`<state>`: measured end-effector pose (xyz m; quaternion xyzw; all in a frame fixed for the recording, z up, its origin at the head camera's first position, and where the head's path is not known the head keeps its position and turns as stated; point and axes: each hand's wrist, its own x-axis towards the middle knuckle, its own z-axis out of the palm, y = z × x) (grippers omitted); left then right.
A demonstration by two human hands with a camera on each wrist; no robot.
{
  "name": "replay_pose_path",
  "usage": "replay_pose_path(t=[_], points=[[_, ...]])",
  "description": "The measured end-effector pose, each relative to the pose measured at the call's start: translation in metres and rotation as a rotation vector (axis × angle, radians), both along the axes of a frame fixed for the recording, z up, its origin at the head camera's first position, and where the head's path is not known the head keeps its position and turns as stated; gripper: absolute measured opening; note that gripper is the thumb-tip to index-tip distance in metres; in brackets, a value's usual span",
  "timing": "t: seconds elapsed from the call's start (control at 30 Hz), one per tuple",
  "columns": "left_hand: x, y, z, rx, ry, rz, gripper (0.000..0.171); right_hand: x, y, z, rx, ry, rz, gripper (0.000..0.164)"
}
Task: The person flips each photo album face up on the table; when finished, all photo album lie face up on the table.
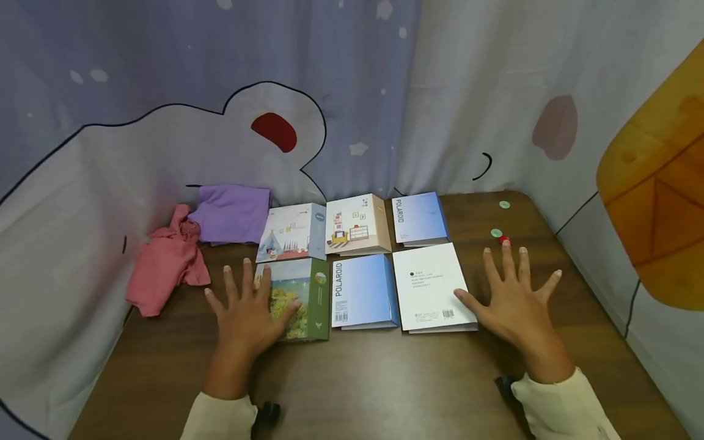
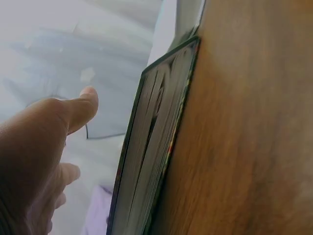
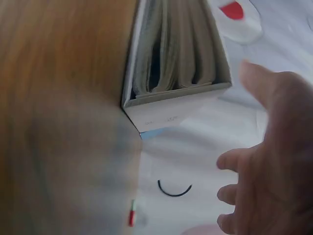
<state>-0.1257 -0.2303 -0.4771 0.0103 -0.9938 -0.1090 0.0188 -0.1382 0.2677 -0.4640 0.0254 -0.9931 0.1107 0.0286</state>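
My left hand (image 1: pixel 247 324) hovers with spread fingers over the left part of a green photo album (image 1: pixel 319 302) with a landscape cover. Its thumb (image 2: pixel 80 110) stands apart from the album's page edges in the left wrist view. On the other side, my right hand (image 1: pixel 517 308) is spread beside a white album (image 1: pixel 431 281); its thumb overlaps the cover's right edge in the head view. A gap shows between this hand and the album (image 3: pixel 178 105) in the right wrist view. Between these two lies a blue POLAROID album (image 1: pixel 360 287). Neither hand holds anything.
Behind stand two illustrated albums (image 1: pixel 291 229) (image 1: pixel 352 229) and another blue POLAROID album (image 1: pixel 420 217). A purple cloth (image 1: pixel 233 214) and a pink cloth (image 1: pixel 167 263) lie at the left. Two green discs (image 1: pixel 504 205) (image 1: pixel 497 233) and a red one (image 1: pixel 505 239) lie at right. Curtains surround the table (image 1: pixel 407 379).
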Motion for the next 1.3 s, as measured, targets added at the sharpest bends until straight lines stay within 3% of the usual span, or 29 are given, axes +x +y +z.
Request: replay_pose_path(t=[0.23, 0.5, 0.93, 1.3], points=[[0.001, 0.011, 0.004, -0.045, 0.045, -0.061, 0.108, -0.008, -0.030, 0.023, 0.040, 0.023, 0.104, 0.111], [0.002, 0.022, 0.007, -0.015, 0.014, -0.152, 0.110, -0.029, -0.090, 0.046, 0.052, 0.026, 0.248, 0.110], [0.000, 0.018, 0.002, -0.006, 0.033, -0.297, 0.111, -0.056, -0.167, 0.044, -0.129, -0.083, 0.401, 0.103], [-0.001, 0.017, -0.007, 0.048, 0.006, -0.384, 0.112, -0.073, -0.211, 0.032, -0.142, -0.199, 0.507, 0.098]])
